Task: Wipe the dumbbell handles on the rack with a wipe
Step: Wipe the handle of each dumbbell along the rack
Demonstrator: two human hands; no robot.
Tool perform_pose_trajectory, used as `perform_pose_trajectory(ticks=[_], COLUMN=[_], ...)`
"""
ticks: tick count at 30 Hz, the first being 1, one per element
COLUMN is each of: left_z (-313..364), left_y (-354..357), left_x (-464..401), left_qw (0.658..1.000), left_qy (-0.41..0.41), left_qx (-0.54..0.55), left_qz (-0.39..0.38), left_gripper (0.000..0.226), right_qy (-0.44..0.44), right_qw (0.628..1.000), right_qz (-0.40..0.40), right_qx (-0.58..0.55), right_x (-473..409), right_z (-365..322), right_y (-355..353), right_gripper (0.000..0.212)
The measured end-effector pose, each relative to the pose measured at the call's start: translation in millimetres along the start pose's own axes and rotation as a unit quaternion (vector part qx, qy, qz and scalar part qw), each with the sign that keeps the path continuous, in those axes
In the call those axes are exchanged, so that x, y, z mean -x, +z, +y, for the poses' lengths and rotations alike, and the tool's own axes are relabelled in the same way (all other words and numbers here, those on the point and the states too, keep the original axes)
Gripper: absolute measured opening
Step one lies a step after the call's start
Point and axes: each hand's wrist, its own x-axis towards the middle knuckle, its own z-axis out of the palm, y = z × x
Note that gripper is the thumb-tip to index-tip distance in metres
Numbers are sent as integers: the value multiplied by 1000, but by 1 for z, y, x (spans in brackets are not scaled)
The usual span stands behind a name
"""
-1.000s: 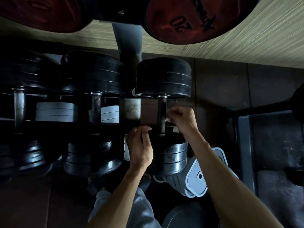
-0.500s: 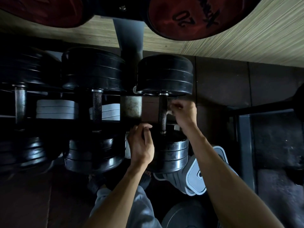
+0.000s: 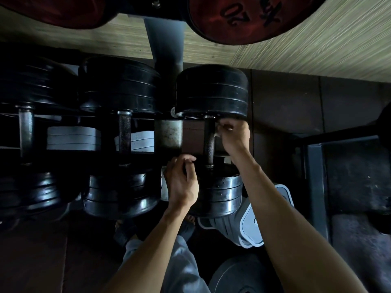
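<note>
Three black dumbbells lie side by side on a dark rack. The rightmost dumbbell [image 3: 211, 92] has a knurled metal handle [image 3: 209, 142] running away from me. My right hand [image 3: 232, 138] is at the far end of that handle, on its right side, pinching a small pale wipe [image 3: 216, 134] against it. My left hand [image 3: 183, 182] rests on the near weight stack [image 3: 220, 195] of the same dumbbell, fingers curled over its top edge. The middle dumbbell's handle [image 3: 124, 132] and the left one's handle [image 3: 26, 132] stand bare.
A grey rack upright [image 3: 167, 39] rises between the middle and right dumbbells. Red weight plates [image 3: 243, 17] hang overhead. Grey plates [image 3: 72, 138] sit stacked on the lower shelf. More grey weights [image 3: 254, 229] lie on the floor by my legs. A dark frame [image 3: 315, 187] stands at the right.
My right hand has slid with the wipe along the handle, from its near half to its far end. The left hand has stayed on the near weight stack.
</note>
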Motion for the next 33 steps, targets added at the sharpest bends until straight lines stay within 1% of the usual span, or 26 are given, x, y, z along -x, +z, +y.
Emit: perform_pose_trajectory(ticks=[2, 4, 5, 6, 7, 8, 10, 12, 13, 15, 17, 19, 21, 23, 24, 25, 26, 28, 29, 30, 31, 33], left_z=[-1, -1, 0, 0, -1, -1, -2, -2, -1, 2, 2, 1, 1, 0, 0, 0, 0, 0, -1, -1, -2, -3], left_y=[0, 0, 0, 0, 0, 0, 1, 0, 0, 0, 0, -1, -1, 0, 0, 0, 0, 0, 0, 0, 1, 1], left_x=[0, 0, 0, -1, 0, 0, 0, 0, 1, 1, 1, 1, 1, 0, 0, 0, 0, 0, 1, 1, 1, 0], left_qw=[1000, 1000, 1000, 1000, 1000, 1000, 1000, 1000, 1000, 1000, 1000, 1000, 1000, 1000, 1000, 999, 999, 999, 999, 999, 1000, 1000], left_qy=[5, 10, 11, 12, 14, 14, 9, 7, 8, 10, 9, 11, 14, 14, 15, 17, 19, 20, 22, 23, 21, 14], left_qx=[7, 18, 17, 15, 13, 16, 19, 11, 10, 13, 15, 18, 26, 27, 26, 29, 33, 31, 25, 21, 21, 24], left_qz=[2, 8, 9, 9, 10, 11, 10, 5, 1, -5, -5, -1, 2, -1, -1, 1, 3, 6, 6, 6, 5, 6], left_gripper=[37, 34, 33, 33, 33, 33, 32, 32, 33, 33, 34, 32, 28, 25, 25, 26, 27, 30, 31, 32, 33, 34], right_qy=[22, 39, 49, 50, 51, 48, 40, 44, 67, 123, 157, 159, 146, 136, 125, 110, 93, 49, 13, -18, -40, -54], right_qw=[999, 987, 977, 970, 968, 972, 986, 997, 995, 978, 964, 966, 973, 979, 982, 986, 990, 998, 999, 999, 997, 997], right_qz=[-46, -129, -165, -185, -188, -176, -123, -68, -46, -22, -27, -42, -86, -132, -138, -128, -101, -19, 19, 43, 54, 39], right_qx=[0, 83, 128, 152, 159, 147, 105, 17, -53, -169, -213, -202, -155, -77, -33, 14, 41, 35, 22, 20, 25, 47], right_x=[2, 9, 13, 16, 17, 16, 11, 2, -2, -7, -4, 6, 19, 28, 32, 31, 28, 23, 21, 21, 22, 29], right_z=[12, 34, 44, 50, 51, 48, 36, 21, 13, 2, -2, 3, 13, 23, 26, 28, 26, 13, 5, 0, -2, 3], right_y=[-3, -11, -13, -16, -16, -15, -9, -3, -1, 4, 6, 0, -13, -22, -23, -21, -17, -8, -5, -1, 1, 0], right_gripper=[11, 22, 21, 19, 18, 17, 15, 17, 19, 25, 25, 24, 24, 9, 6, 10, 12, 12, 11, 10, 8, 6])
